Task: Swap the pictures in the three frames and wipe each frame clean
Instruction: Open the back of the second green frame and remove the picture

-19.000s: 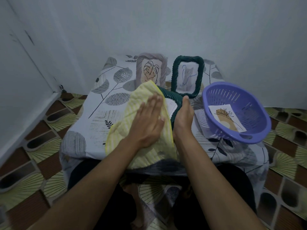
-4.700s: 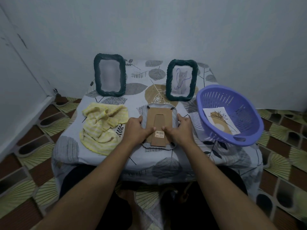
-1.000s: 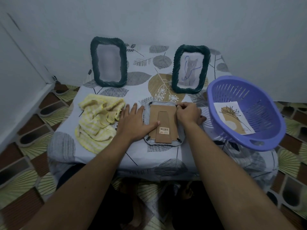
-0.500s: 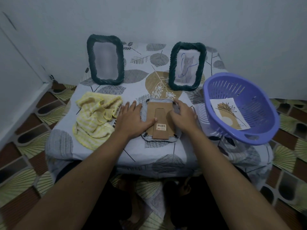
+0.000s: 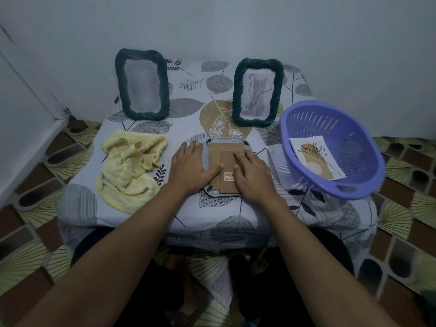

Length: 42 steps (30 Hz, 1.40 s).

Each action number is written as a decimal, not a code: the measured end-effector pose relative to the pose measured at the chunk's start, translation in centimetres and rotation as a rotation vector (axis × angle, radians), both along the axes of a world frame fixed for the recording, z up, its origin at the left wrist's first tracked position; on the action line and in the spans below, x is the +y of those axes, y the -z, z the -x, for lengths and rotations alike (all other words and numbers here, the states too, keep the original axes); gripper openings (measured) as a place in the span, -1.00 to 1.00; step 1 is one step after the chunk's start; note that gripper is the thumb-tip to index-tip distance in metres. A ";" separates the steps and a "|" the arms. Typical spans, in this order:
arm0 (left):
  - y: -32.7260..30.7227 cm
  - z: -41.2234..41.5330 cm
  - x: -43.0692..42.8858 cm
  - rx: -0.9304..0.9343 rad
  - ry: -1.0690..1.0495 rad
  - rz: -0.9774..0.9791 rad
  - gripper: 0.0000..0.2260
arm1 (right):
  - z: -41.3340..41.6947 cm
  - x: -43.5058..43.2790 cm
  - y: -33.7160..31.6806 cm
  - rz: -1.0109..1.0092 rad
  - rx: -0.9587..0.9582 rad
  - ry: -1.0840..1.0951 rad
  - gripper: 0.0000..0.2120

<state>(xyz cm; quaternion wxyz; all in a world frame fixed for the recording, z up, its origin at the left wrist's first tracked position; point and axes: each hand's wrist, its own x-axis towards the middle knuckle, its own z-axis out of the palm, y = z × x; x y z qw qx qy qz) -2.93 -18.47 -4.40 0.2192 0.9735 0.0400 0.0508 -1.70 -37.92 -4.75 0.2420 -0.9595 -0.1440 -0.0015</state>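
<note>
Pressing flat: right hand (image 5: 251,175) has come off the far corner, now lies on the face-down frame (image 5: 225,151) at table (image 5: 236,215) centre; left hand (image 5: 191,168) steadies it. Both grips apart. Backing likely freed.

Head view, steeply down, close over table (image 5: 132,223)

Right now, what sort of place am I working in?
Probably a corner of a home: a low cloth-covered table pushed against plain walls, patterned floor tiles around it, and a plastic household basket on top.
</note>
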 end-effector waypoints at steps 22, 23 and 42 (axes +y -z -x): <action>1.1 5.6 1.2 -0.164 0.353 0.207 -0.59 | 0.2 0.2 0.3 0.042 0.020 0.012 -0.53; 1.3 5.5 1.2 -0.173 0.362 0.197 -0.62 | 0.2 0.2 0.3 0.044 0.019 0.011 -0.53; -0.2 2.3 -1.6 0.009 0.008 0.038 -0.27 | 0.2 0.2 0.2 0.032 0.029 0.003 -0.53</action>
